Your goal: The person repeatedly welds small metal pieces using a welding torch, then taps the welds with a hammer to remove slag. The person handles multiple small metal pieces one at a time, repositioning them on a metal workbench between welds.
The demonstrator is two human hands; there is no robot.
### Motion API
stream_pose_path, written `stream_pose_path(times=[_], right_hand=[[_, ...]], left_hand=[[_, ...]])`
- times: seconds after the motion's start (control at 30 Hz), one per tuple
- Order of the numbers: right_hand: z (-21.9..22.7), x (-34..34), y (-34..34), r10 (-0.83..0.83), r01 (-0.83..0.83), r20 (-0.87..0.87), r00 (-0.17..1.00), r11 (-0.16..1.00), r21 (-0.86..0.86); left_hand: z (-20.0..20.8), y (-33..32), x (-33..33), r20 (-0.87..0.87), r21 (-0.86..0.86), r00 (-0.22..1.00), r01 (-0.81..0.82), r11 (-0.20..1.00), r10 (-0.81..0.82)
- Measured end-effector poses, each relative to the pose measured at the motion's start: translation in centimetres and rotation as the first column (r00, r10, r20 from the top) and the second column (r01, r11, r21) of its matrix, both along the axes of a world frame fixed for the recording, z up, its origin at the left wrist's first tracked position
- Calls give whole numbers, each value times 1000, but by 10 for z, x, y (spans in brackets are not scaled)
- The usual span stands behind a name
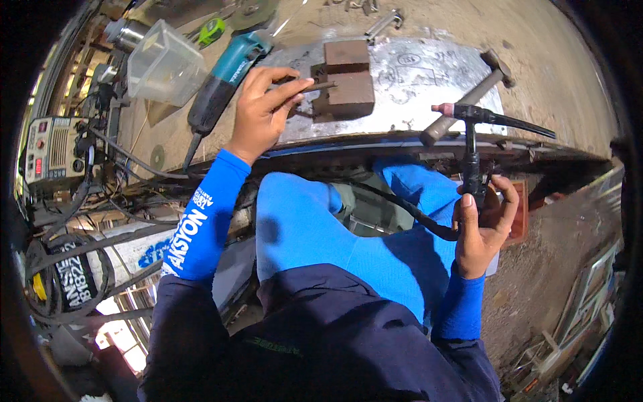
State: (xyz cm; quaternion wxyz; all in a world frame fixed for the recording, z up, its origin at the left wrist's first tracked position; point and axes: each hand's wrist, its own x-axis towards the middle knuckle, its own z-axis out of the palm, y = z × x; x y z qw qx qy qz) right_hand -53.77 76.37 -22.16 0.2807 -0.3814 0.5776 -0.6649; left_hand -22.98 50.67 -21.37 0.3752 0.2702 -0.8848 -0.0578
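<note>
Pinched between the fingers of my left hand (262, 110) is a thin dark metal rod (323, 86). Its tip reaches the nearer of two brown rectangular blocks (352, 96); whether it touches I cannot tell. The other brown block (346, 53) sits right behind, and both rest on a marked silvery metal plate (429, 100) on the bench. Lower right, my right hand (485, 224) is closed around the black handle of a TIG welding torch (471, 154). The torch head, with a pinkish nozzle, points left and is held up in front of the hammer (479, 87), apart from the blocks.
A teal and black grinder (231, 70), a clear plastic container (164, 63) and a green tape measure (211, 31) lie left on the bench. Farther left stand a welding machine (57, 151) and a white cylinder (134, 253) among cables. The torch cable (418, 213) crosses my legs.
</note>
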Motion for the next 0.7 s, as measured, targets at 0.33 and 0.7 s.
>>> stream_pose_path(times=[0.33,0.7], right_hand=[[-18,-11,56,-119,116,43,992,992,54],[-49,-22,57,-278,277,317,907,960,50]], left_hand=[[67,8,-81,161,-20,976,150,988,-145],[39,14,-118,576,24,767,328,944,-281]])
